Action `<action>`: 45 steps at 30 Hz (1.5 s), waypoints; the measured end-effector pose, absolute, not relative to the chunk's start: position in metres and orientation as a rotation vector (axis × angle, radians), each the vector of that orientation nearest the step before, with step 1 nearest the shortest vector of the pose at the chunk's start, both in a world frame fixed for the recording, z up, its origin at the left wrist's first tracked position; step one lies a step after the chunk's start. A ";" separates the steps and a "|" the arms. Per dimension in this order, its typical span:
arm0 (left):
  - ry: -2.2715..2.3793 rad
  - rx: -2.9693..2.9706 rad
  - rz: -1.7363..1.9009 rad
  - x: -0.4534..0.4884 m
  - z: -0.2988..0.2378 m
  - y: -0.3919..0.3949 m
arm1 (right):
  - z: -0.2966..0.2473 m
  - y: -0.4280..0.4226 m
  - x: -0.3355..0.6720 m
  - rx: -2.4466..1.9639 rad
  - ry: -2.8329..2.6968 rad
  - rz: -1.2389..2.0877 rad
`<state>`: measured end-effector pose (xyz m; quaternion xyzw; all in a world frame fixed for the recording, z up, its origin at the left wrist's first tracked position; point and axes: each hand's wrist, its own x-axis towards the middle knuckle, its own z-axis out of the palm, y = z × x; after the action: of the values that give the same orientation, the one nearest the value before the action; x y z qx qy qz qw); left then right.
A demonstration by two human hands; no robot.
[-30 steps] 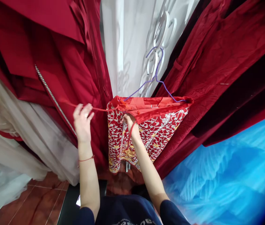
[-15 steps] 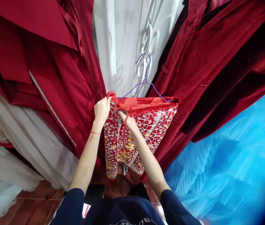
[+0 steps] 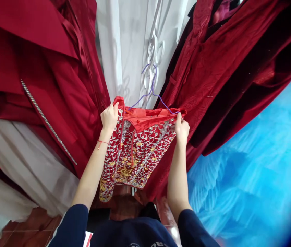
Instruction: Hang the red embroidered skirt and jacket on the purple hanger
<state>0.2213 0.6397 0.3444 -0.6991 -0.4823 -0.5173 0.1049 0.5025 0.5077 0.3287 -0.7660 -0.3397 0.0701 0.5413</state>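
A red embroidered skirt [image 3: 137,151] with silver and gold patterns hangs from a purple wire hanger [image 3: 149,94] in front of me. My left hand [image 3: 109,117] is closed on the skirt's red waistband at its left end. My right hand [image 3: 181,129] is closed on the waistband's right end. Thin red ties [image 3: 132,145] dangle down the front of the skirt between my hands. The hanger's hook is caught on a white ornate metal grille [image 3: 154,51].
Dark red garments [image 3: 45,85] hang at the left and more red velvet ones [image 3: 227,75] at the right. Pale sheer fabric [image 3: 19,157] drapes at the lower left, blue fabric [image 3: 250,171] at the lower right. A white curtain [image 3: 124,48] hangs behind. The floor is reddish tile [image 3: 32,233].
My left hand let go of the pulled-out red tie and took the waistband's left end. My right hand moved from the middle of the waistband to its right end. The ties now hang loose.
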 end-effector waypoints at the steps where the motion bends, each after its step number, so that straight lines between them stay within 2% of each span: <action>1: -1.419 -2.051 -1.537 0.222 0.344 0.641 | 0.334 0.509 0.518 -1.869 -0.774 0.123; 6: -1.466 -2.033 -1.580 0.227 0.342 0.641 | 0.368 0.526 0.545 -1.992 -0.765 -0.050; 10: -1.530 -2.022 -1.600 0.229 0.339 0.637 | 0.381 0.540 0.520 -2.013 -0.717 -0.282; 13: -1.518 -2.031 -1.618 0.228 0.340 0.633 | 0.382 0.546 0.492 -1.967 -0.810 -0.329; 16: -1.495 -2.030 -1.634 0.223 0.344 0.630 | 0.383 0.551 0.473 -1.805 -0.930 -0.244; 18: -1.444 -2.029 -1.693 0.217 0.346 0.629 | 0.386 0.555 0.474 -1.601 -0.920 -0.068; 23: -1.283 -2.022 -2.201 0.200 0.339 0.632 | 0.394 0.567 0.517 -1.184 -0.780 0.348; 27: -1.263 -2.110 -2.439 0.198 0.328 0.629 | 0.369 0.560 0.520 -1.062 -1.011 0.306; 33: -1.246 -2.210 -2.339 0.205 0.312 0.619 | 0.291 0.538 0.434 -1.289 -1.143 -0.474; 36: -1.187 -2.203 -2.236 0.205 0.301 0.613 | 0.275 0.543 0.391 -1.365 -1.208 -0.443; 45: -1.295 -1.993 -1.833 0.210 0.251 0.577 | 0.296 0.559 0.335 -1.717 -1.478 -0.233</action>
<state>0.2095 0.5771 0.2510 -0.6624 -0.4304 -0.6091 0.0699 0.3350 0.5593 0.2958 -0.6847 -0.5894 -0.0929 0.4186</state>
